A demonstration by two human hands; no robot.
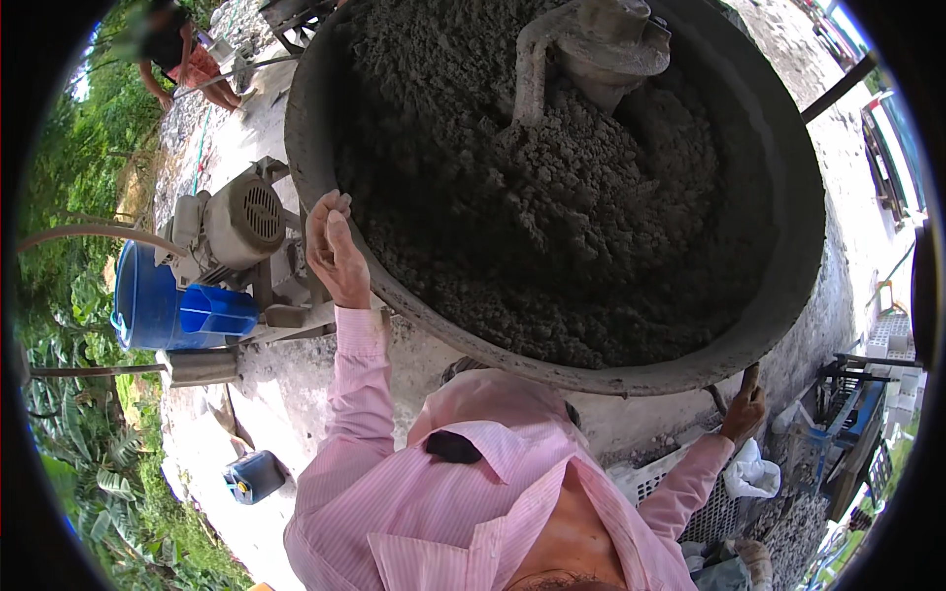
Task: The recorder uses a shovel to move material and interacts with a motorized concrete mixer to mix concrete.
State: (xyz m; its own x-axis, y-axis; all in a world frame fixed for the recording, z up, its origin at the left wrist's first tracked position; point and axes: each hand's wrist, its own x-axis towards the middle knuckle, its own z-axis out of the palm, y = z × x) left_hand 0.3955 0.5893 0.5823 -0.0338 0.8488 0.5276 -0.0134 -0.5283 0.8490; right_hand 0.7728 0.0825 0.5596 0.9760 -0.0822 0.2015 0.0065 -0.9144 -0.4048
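A large round pan mixer (641, 379) stands in front of me, holding damp grey concrete mix (562, 207). Its mixing arm (532, 74) reaches down into the mix from a hub at the far side. At the left of the rim is my left hand (337, 258), its fingers curled in and the tips grey; whatever they pinch is too small to make out. My right hand (744, 412) is closed just below the near right rim, one finger pointing up against it. Beside it a dark rod (716, 399) shows, but what the palm holds is hidden.
Left of the pan sit a motor (241, 222), a blue drum (143, 295) and a blue pail (217, 310). A dark blue jerrycan (256, 478) lies on the ground. At the right are a perforated crate (665, 483), a white bag (752, 473) and a blue metal frame (847, 424). Another person (187, 59) stands far left.
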